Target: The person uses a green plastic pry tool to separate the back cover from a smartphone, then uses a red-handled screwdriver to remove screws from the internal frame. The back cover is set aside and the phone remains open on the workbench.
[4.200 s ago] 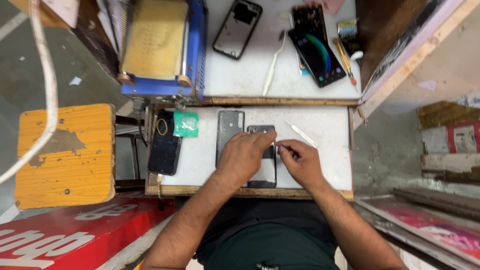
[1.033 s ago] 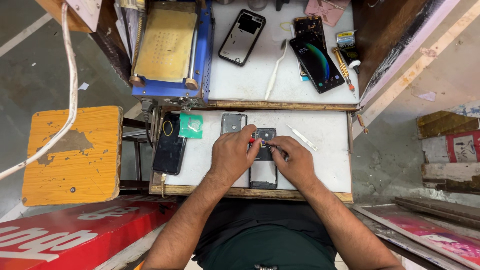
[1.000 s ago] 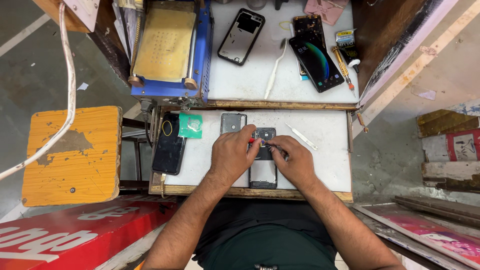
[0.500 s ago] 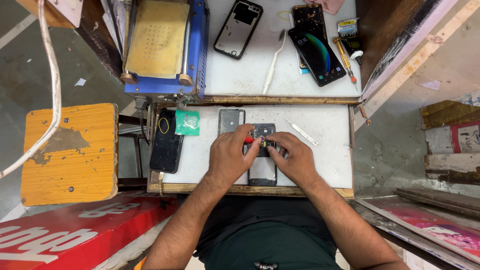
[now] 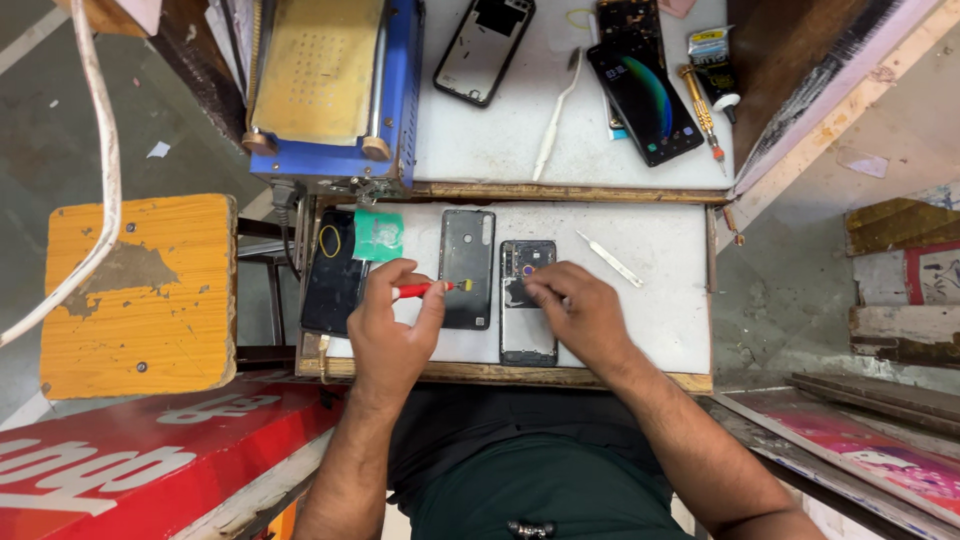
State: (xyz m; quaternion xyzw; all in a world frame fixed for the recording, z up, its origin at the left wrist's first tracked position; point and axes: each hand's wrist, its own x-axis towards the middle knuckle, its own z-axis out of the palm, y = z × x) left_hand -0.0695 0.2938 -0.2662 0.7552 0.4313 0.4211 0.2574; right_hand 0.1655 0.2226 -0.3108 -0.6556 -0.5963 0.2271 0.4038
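An opened phone body lies on the white lower work surface. My right hand rests on it, fingertips pinched over its upper half near the camera area. Beside it to the left lies a dark phone back cover. My left hand grips a small red-handled screwdriver with a yellow tip, held level over the back cover's left edge. A black phone lies face down at the far left with a yellow ring on it and a green pad next to it.
White tweezers lie right of the open phone. The upper shelf holds a blue heating machine, a phone frame, a lit phone, a white tool and a glue tube. An orange stool stands left.
My left hand has pulled away from the open phone to the left and now holds the red screwdriver. My right hand stays on the phone.
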